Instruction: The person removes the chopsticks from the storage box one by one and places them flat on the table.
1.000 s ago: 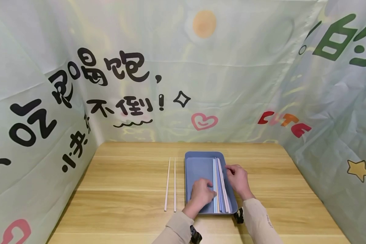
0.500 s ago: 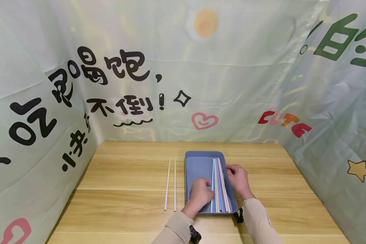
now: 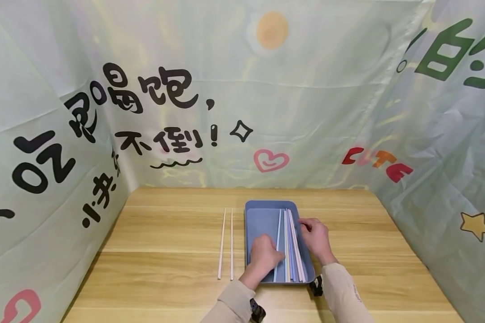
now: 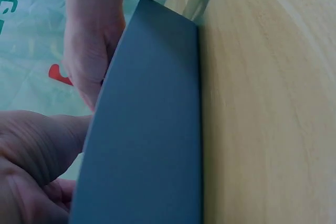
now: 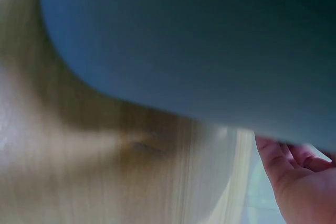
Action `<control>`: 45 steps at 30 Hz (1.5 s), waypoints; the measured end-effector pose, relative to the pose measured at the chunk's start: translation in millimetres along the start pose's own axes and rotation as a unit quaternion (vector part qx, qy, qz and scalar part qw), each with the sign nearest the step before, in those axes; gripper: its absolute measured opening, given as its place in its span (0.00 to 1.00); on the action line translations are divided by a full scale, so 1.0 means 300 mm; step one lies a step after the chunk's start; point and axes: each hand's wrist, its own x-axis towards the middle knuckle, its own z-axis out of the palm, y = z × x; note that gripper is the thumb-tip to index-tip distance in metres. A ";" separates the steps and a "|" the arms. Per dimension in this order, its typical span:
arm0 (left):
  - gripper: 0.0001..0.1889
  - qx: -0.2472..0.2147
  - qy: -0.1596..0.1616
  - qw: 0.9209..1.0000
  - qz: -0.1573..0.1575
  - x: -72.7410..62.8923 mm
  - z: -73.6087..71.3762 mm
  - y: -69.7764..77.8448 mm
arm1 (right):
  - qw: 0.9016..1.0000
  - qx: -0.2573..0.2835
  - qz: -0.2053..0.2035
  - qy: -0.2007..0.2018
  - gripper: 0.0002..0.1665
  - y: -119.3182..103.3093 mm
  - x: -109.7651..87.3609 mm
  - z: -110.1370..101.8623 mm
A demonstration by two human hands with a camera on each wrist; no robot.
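Note:
A blue rectangular tray (image 3: 262, 220) holds several chopsticks in pastel blue, yellow and pink, bunched along its right side (image 3: 292, 246). Over the tray, my left hand (image 3: 264, 255) pinches a light blue chopstick (image 3: 279, 229), which slants apart from the bunch. My right hand (image 3: 317, 240) grips the tray's right rim. In the left wrist view, the tray's outer wall (image 4: 147, 119) hides the chopsticks; my left hand (image 4: 31, 150) reaches over its edge, with my right hand (image 4: 92, 51) beyond. The right wrist view shows my right hand (image 5: 304, 182) at the rim.
Left of the tray, two pale pink chopsticks (image 3: 225, 242) lie side by side, a little apart, on the wooden table (image 3: 165, 251). Printed cloth (image 3: 315, 112) walls in the table at the back and both sides.
My left hand has drawn the light blue chopstick leftward, away from the bunch, its near end swinging further out. My right hand has stayed at the tray's rim.

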 end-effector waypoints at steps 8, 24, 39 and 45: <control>0.17 -0.016 0.004 1.000 -0.006 -0.001 -0.063 0.036 | 1.000 -0.003 -0.002 0.004 0.16 0.001 0.002 -0.001; 0.08 -0.100 0.010 0.994 -0.036 0.029 -0.235 -0.013 | 1.000 -0.007 -0.020 0.015 0.16 0.008 0.003 0.005; 0.13 -0.135 0.056 0.988 -0.055 0.033 -0.411 -0.131 | 1.000 -0.003 -0.017 0.012 0.15 0.001 0.003 0.005; 0.15 -0.118 0.070 0.989 -0.059 0.022 -0.450 -0.190 | 1.000 -0.005 -0.021 0.014 0.15 -0.003 -0.003 0.006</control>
